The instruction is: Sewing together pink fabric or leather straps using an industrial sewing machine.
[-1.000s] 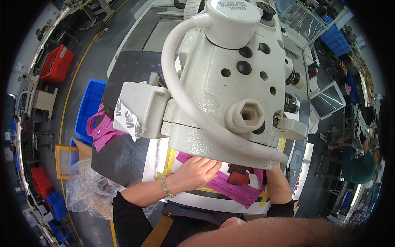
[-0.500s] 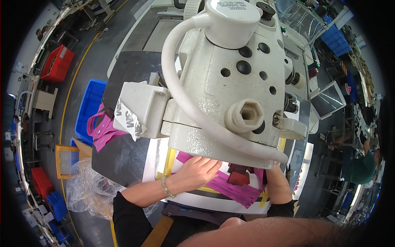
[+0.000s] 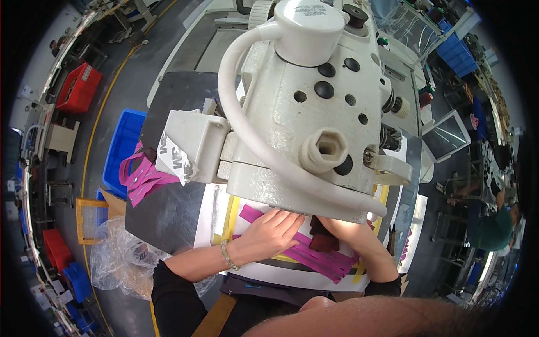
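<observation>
The large white head of a sewing machine hangs over the work and covers part of both hands. My left hand, with a beaded bracelet at the wrist, lies palm down with its fingers stretched out, on or just above magenta zipper-like strips. The fingertips reach to the machine's lower edge. Close by on the right, my right hand reaches under the head beside dark red pieces; its fingers are hidden. A short magenta strip end shows left of my left hand. White sheet with yellow tape lies underneath.
More magenta strips hang at the table's left, by a blue bin. Crumpled clear plastic and a yellow crate are below. A tablet-like panel stands right. Another person in green is far right.
My right hand has moved left, from the right side of the sheet to the dark red pieces near my left hand. The left hand stays almost in place. The view has shifted slightly.
</observation>
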Demonstrator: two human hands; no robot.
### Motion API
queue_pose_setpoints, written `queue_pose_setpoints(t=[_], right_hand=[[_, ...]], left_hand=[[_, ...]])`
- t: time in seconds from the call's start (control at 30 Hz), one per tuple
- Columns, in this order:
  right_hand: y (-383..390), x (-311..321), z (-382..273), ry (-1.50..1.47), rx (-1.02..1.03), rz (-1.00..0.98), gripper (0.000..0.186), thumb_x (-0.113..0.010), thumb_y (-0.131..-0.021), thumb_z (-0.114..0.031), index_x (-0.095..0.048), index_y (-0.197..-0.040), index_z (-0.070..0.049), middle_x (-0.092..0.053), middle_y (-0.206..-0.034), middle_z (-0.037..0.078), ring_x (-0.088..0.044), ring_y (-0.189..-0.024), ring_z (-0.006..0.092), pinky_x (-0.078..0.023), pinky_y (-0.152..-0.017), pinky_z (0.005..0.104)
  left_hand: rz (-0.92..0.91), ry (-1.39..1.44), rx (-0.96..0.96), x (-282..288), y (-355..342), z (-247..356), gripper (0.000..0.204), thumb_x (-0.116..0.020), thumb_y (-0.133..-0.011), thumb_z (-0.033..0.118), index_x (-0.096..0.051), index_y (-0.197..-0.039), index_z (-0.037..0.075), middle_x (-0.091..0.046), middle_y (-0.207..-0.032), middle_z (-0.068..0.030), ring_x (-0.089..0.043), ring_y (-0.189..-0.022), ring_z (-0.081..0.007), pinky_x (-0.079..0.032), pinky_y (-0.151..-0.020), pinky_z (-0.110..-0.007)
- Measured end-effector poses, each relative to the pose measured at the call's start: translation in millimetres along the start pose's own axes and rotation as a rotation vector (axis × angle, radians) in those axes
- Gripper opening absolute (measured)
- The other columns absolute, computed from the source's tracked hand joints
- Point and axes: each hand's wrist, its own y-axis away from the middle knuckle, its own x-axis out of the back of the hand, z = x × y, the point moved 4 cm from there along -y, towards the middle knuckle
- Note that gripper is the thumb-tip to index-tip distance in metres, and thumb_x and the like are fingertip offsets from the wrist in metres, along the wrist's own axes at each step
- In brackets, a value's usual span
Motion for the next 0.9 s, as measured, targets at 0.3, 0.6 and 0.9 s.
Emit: queue_pose_setpoints(t=[0.3,0.6,0.9], right_hand=[[8,-10,-3,0.122,0.342,0.031,0.031,-0.064,-0.069,-0.008,-0.062,-0.100,-0.002,-0.061,-0.105,0.013,-0.062,-0.096,0.0268,-0.051,-0.080,0.0369],[17,-12,15,-0.194,0.122,0.018,0.035,-0.059,-0.076,-0.012,-0.063,-0.109,0.000,-0.062,-0.114,0.015,-0.062,-0.104,0.0277,-0.050,-0.085,0.0368],[25,-27,19,-0.181,0.051,-0.061,0.036,-0.059,-0.075,-0.012,-0.064,-0.108,0.000,-0.062,-0.116,0.015,-0.063,-0.102,0.0247,-0.050,-0.081,0.0350]], left_hand=[[-0.048,-0.031,0.008,-4,2,1,0.059,-0.072,-0.072,0.033,-0.058,-0.112,-0.007,-0.059,-0.111,-0.0143,-0.056,-0.106,-0.0245,-0.044,-0.091,-0.034],[-0.040,0.035,0.060,-7,9,-3,0.045,-0.071,-0.077,0.031,-0.062,-0.106,-0.002,-0.063,-0.106,-0.0142,-0.061,-0.098,-0.0252,-0.050,-0.083,-0.034],[-0.026,0.000,0.006,-5,8,-3,0.042,-0.069,-0.080,0.031,-0.062,-0.106,-0.002,-0.063,-0.105,-0.0168,-0.063,-0.098,-0.0297,-0.051,-0.086,-0.040]])
